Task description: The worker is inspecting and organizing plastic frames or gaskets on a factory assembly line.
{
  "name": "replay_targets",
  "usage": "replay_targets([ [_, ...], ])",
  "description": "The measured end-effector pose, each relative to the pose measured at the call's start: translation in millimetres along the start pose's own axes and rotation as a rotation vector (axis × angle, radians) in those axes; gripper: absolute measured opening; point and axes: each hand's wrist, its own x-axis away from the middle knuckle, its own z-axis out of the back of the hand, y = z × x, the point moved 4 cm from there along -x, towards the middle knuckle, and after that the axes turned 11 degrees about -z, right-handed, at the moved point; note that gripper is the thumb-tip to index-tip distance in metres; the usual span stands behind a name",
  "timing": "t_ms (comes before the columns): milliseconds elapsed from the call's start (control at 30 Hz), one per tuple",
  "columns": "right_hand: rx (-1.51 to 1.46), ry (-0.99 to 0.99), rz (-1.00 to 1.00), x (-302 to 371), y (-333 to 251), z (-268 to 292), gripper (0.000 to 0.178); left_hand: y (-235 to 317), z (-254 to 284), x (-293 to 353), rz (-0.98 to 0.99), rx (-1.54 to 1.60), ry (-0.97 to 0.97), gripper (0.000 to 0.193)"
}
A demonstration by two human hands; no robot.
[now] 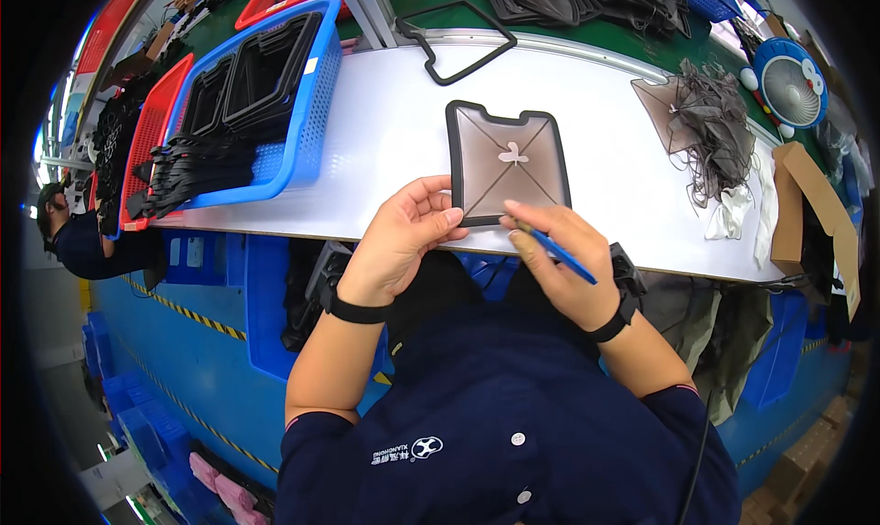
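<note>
A mesh panel (486,178) with a black frame and brownish translucent mesh lies on the white table at the front edge. Crossing lines run over it, and a small pale piece (513,153) sits near its middle. My left hand (409,221) pinches the panel's lower left corner between thumb and fingers. My right hand (570,257) is closed round a slim blue-handled tool (561,254). The tool's tip end is at the lower edge of the frame, mostly hidden by the fingers.
A blue basket (307,112) of black frames stands at left, beside a red basket (151,140). One bare black frame (458,41) lies behind the panel. At right are a heap of dark mesh (710,121), a cardboard box (807,204) and a blue fan (790,83). A person (87,236) is at far left.
</note>
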Motion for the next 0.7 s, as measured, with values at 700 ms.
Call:
replay_targets([
  [700,0.228,-0.046,0.228,1,-1,-24,0.024,-16,-10,12,-0.094,0.140,0.047,0.039],
])
